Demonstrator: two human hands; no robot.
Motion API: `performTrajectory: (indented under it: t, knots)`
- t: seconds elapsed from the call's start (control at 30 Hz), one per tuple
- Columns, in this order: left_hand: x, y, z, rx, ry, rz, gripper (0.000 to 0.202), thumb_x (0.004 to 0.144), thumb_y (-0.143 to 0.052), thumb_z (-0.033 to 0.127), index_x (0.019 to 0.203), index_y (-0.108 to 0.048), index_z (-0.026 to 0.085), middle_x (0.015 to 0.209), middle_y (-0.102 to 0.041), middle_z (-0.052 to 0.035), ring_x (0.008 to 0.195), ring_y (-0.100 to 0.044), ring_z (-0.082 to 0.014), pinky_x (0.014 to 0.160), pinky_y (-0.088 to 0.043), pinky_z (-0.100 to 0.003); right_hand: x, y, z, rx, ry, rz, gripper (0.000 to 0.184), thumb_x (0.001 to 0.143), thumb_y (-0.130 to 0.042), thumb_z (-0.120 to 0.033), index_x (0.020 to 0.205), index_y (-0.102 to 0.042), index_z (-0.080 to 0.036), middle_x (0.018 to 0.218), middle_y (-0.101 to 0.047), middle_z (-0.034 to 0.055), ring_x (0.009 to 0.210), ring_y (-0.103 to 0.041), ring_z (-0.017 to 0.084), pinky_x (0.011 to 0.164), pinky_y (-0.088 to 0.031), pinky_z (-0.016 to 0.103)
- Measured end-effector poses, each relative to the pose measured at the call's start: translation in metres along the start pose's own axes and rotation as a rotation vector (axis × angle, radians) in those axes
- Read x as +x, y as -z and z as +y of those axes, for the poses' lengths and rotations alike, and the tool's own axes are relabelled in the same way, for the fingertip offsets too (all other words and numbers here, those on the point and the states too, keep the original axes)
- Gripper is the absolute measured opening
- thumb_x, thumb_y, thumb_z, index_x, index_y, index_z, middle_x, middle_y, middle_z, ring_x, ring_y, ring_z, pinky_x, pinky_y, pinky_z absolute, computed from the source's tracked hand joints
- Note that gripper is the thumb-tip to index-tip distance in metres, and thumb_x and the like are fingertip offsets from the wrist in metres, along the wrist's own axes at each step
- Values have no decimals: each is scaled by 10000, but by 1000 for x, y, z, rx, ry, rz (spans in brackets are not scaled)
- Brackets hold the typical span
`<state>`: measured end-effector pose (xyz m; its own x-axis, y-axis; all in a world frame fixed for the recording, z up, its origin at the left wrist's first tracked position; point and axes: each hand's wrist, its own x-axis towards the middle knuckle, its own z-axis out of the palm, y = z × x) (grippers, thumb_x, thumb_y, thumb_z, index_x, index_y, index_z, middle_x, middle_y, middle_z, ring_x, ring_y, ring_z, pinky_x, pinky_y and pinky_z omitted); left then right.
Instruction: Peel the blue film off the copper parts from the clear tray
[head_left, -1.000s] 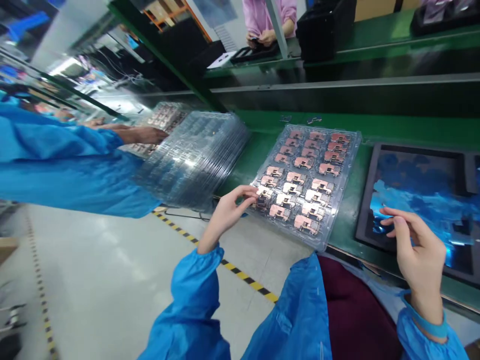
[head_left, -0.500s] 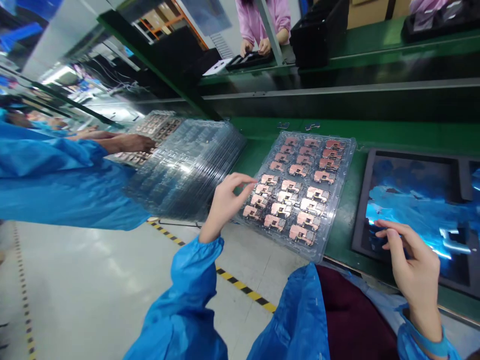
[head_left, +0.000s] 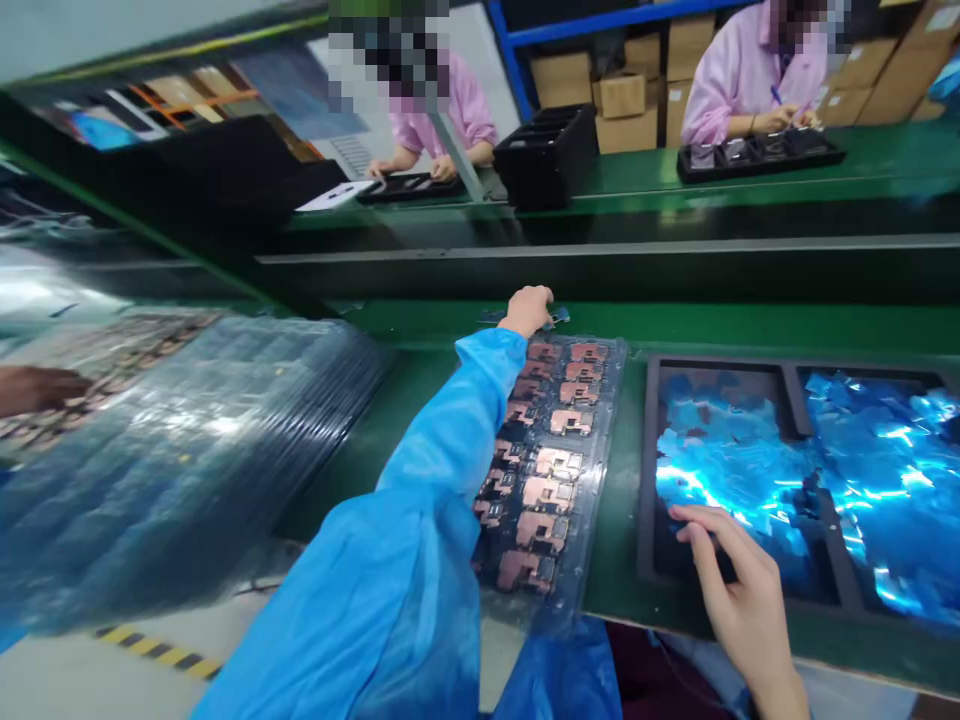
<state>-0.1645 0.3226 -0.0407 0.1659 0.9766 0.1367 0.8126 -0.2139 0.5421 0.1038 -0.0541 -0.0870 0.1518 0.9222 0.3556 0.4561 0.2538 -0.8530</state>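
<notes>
My left hand [head_left: 529, 310] reaches over the clear plastic tray [head_left: 592, 480], its fingers bent down at a small circuit board [head_left: 559, 316] on the back of the bench. Its fingertips are hidden, so I cannot tell if they grip the board. Copper-coloured circuit boards [head_left: 546, 492] lie in rows in the tray, the left columns partly covered by my blue sleeve. On the right, my right hand [head_left: 739, 580] hovers at the front left of a black tray [head_left: 651, 470] of blue film scraps [head_left: 720, 440]. Its thumb and fingertips come close together; anything between them is too small to make out.
Stacked clear plastic trays [head_left: 225, 450] stand at left. Beyond them, a co-worker's hand [head_left: 45, 390] rests over a tray of boards. Across a raised ledge [head_left: 637, 265], two people in pink work beside a black container [head_left: 547, 155] and a black tray [head_left: 761, 155].
My left hand has moved from the left edge of the board tray to the boards behind it. My right hand remains over the film tray in a similar pose. The view has turned right.
</notes>
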Motion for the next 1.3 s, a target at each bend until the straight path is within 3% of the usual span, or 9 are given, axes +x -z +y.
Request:
performTrajectory:
  t: [0.17, 0.3, 0.47, 0.53, 0.63, 0.77, 0.93, 1.1, 1.3]
  knots:
    - [-26, 18, 22, -88, 77, -15, 155, 846, -822, 266, 906, -768, 134, 821, -773, -76, 811, -695, -224, 876, -580, -404, -1, 0, -4, 52, 4, 17, 191, 1066, -614, -217, 1091, -796, -269, 999, -839, 40, 883, -821, 228, 797, -692, 341]
    - [-107, 26, 76, -446, 18, -132, 270, 885, -783, 312, 1108, -828, 168, 1023, -822, -87, 868, -744, -236, 873, -612, -393, 1, 3, -18, 134, 2, 91, 197, 1064, -602, -189, 1111, -784, -248, 993, -827, 60, 828, -793, 206, 699, -665, 314]
    - [-225, 17, 151, -762, 12, -229, 219, 804, -884, 324, 974, -831, 197, 979, -823, -78, 887, -783, -256, 866, -645, -378, 20, 3, -44, 266, -71, 213, 361, 990, -752, -259, 1345, -690, -238, 1164, -789, 90, 841, -762, 175, 643, -638, 276]
    - [-260, 8, 167, -778, 20, -235, 181, 801, -882, 293, 942, -816, 201, 932, -818, -59, 867, -787, -240, 829, -652, -346, 25, 5, -48, 313, -93, 211, 350, 951, -805, -277, 1286, -708, -245, 1105, -774, 57, 813, -739, 158, 635, -625, 262]
    - [-296, -6, 175, -732, -5, -132, 92, 831, -845, 230, 913, -810, 209, 865, -808, -26, 821, -775, -207, 781, -643, -300, 22, 10, -47, 330, -81, 170, 86, 954, -794, -254, 1032, -759, -245, 958, -754, 19, 805, -721, 151, 642, -601, 251]
    - [-318, -16, 174, -681, -72, -17, 40, 882, -798, 194, 881, -829, 220, 862, -818, -19, 787, -763, -184, 762, -626, -278, 9, 14, -41, 308, -68, 124, 76, 1006, -716, -259, 956, -768, -238, 922, -771, 36, 828, -732, 179, 670, -610, 284]
    - [-327, -20, 172, -698, 45, -5, 35, 865, -840, 244, 868, -832, 211, 865, -831, -33, 798, -785, -200, 755, -636, -276, 4, 16, -39, 252, -31, 75, 139, 1048, -660, -285, 989, -775, -234, 977, -791, 51, 828, -741, 180, 707, -629, 304]
    - [-331, -29, 169, -765, 101, -9, 84, 825, -865, 269, 863, -830, 203, 826, -824, -37, 753, -782, -196, 729, -640, -272, 6, 14, -36, 161, 15, 107, 223, 1077, -617, -265, 904, -753, -224, 826, -754, 20, 726, -706, 160, 706, -607, 299]
    - [-334, -46, 165, -809, 165, 75, 159, 815, -888, 282, 932, -824, 196, 828, -806, -30, 754, -766, -166, 747, -645, -246, 0, 4, -34, -144, 209, 255, 269, 1054, -688, -220, 1314, -754, -229, 1134, -748, 116, 980, -717, 220, 740, -602, 329]
